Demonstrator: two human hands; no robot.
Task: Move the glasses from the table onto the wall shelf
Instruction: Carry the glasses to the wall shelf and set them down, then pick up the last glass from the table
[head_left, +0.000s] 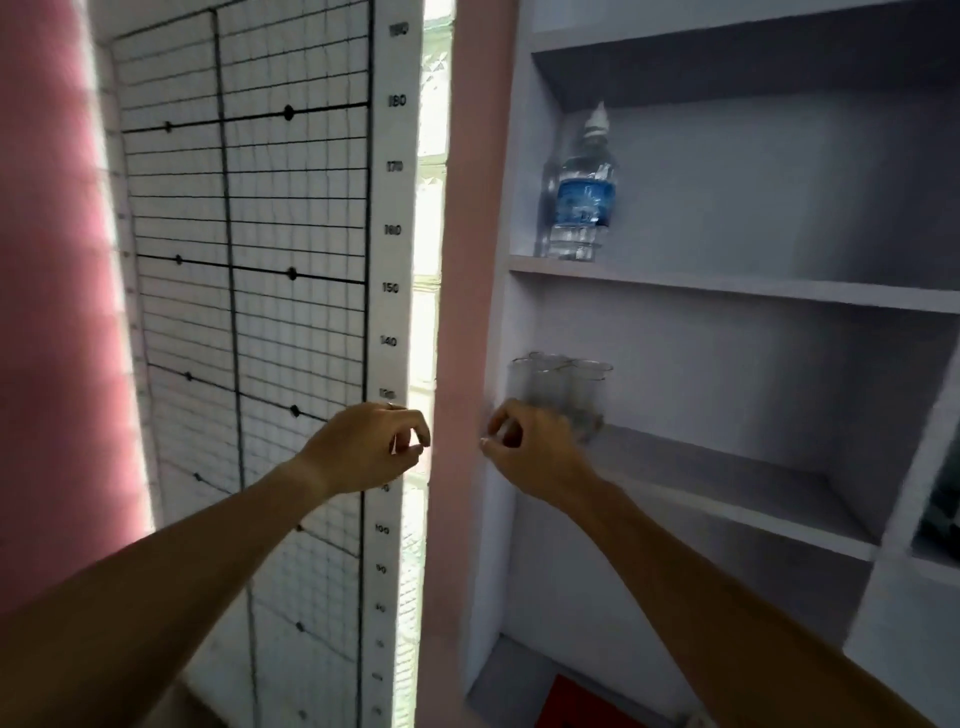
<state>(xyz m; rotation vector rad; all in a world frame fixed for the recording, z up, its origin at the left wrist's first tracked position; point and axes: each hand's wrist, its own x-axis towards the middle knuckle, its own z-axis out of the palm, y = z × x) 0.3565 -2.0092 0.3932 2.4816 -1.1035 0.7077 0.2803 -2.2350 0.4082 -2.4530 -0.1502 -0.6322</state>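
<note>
Head view: clear glasses (558, 389) stood clustered at the left end of the wall shelf (727, 483).
Right hand (535, 447) hovered just before them, fingers curled, empty; left hand (371, 447) hung loosely curled beside the height chart (291, 260).

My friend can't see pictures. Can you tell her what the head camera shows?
Clear glasses stand bunched at the left end of a white wall shelf, with the right hand just in front of them. The left hand hangs empty, fingers curled, near a pink wall. A water bottle stands on the shelf above.
</note>
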